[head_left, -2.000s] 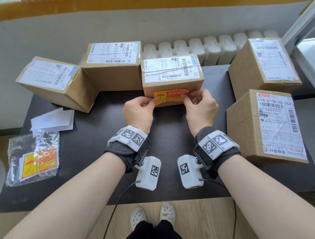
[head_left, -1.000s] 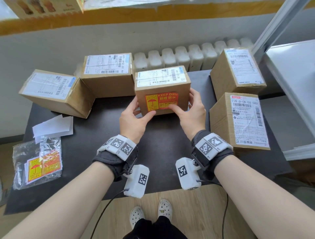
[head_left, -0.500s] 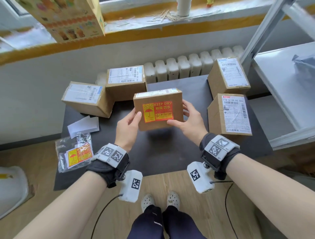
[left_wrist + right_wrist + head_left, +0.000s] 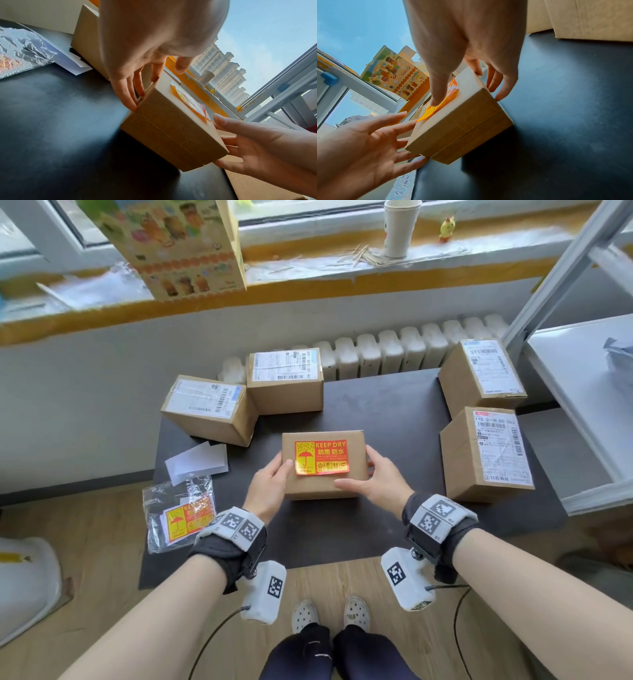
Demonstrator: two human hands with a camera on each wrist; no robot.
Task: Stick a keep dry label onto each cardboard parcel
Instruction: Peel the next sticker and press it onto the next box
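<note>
A small cardboard parcel (image 4: 322, 486) is held a little above the black table (image 4: 383, 412), its face turned up toward me. A red and yellow keep dry label (image 4: 321, 457) is stuck on that face. My left hand (image 4: 279, 470) presses its left side with straight fingers (image 4: 126, 93), the thumb by the label's edge. My right hand (image 4: 368, 470) holds the right side with straight fingers, and its thumb (image 4: 436, 94) lies on the label (image 4: 440, 106). Seen from the left wrist, the parcel (image 4: 171, 135) is tilted, with a shadow under it.
Two parcels stand at the back left (image 4: 212, 409) (image 4: 286, 381) and two at the right (image 4: 479, 374) (image 4: 486, 453), none showing a keep dry label from here. A plastic bag of labels (image 4: 180, 515) and white backing papers (image 4: 197, 462) lie at the left edge. A white shelf (image 4: 582, 405) stands right.
Both hands stopped pressing the label on the parcel's front, took the parcel by its sides, lifted it off the table and tipped it back toward me, label face up.
</note>
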